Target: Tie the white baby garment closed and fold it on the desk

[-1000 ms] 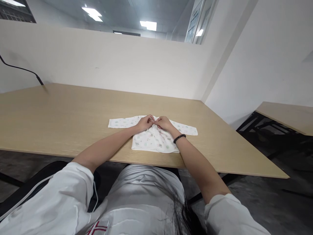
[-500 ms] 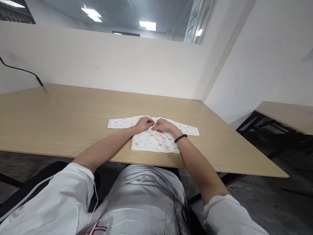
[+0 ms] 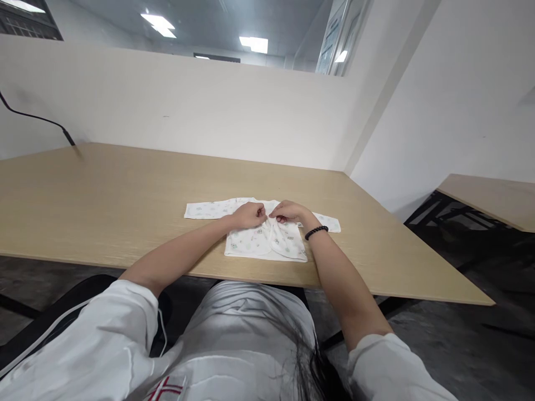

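A small white baby shirt (image 3: 248, 242) with a scattered print lies on the table, its sleeves stretched out to both sides and its hem toward me. Both hands pinch cloth at the middle of its front. My left hand (image 3: 251, 215) is closed on the left part of the opening, fingers curled. Close beside it, my right hand (image 3: 288, 211) grips the other front edge, drawing the cloth up into folds. A black beaded bracelet (image 3: 316, 233) circles my right wrist. The pinched cloth is partly hidden by the fingers.
The light wooden table (image 3: 125, 184) reaches back to a white wall (image 3: 251, 111) with a window above. A black cable (image 3: 42, 118) hangs at the far left. Another table (image 3: 493, 197) stands to the right.
My right hand has moved slightly right, away from the left hand. The front flap is pulled up, and its curved edge now shows near the hem.
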{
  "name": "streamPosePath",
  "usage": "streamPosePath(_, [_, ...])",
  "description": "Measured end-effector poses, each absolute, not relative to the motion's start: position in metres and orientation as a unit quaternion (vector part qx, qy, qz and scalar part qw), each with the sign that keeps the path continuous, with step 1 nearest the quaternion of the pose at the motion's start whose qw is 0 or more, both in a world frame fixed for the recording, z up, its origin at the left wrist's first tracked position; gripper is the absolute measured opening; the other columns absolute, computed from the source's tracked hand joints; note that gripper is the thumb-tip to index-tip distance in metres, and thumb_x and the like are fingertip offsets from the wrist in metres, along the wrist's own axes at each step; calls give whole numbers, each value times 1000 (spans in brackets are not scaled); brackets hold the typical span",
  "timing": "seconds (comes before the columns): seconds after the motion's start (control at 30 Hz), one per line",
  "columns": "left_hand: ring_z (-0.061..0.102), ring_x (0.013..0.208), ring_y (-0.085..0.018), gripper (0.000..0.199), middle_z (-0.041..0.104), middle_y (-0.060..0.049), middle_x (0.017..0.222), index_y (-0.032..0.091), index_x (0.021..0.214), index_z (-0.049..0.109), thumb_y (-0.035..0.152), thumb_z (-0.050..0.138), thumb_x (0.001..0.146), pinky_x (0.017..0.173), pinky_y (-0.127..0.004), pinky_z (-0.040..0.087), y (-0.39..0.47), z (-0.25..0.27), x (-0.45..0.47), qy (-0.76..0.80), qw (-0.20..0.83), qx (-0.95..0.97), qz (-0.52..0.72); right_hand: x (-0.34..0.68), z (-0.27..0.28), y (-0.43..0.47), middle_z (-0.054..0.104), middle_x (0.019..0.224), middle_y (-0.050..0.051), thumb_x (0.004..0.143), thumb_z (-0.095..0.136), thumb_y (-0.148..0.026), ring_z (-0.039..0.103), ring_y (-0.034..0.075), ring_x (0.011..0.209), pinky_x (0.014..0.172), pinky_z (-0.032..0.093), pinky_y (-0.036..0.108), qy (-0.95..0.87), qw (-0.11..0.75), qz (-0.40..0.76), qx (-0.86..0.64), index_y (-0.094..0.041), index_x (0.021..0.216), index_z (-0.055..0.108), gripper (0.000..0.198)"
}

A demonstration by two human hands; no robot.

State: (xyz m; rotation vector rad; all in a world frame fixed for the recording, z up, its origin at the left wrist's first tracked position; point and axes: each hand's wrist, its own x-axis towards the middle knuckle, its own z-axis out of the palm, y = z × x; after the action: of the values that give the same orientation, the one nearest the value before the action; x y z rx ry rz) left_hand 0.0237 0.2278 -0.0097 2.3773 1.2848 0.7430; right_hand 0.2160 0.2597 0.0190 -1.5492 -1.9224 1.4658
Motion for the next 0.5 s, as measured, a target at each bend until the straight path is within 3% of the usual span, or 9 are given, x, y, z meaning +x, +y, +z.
streamPosePath(0.2, [60, 65, -19, 13, 70, -3, 73, 20, 73, 66, 34, 65, 74, 59, -27, 39, 229, -5, 19, 422, 181, 857, 234, 215, 20, 259, 57, 44, -1, 62, 86, -18, 51, 8, 41, 43, 42, 19, -662, 130, 490, -552, -15, 55, 56, 31])
streamPosePath(0.5, [60, 69, -16, 17, 70, -3, 75, 19, 69, 66, 35, 72, 71, 64, -26, 42, 242, -1, 7, 354, 320, 855, 203, 211, 25, 254, 58, 45, -1, 56, 90, -18, 54, 10, 45, 45, 46, 18, -671, 115, 490, -544, -13, 57, 61, 29])
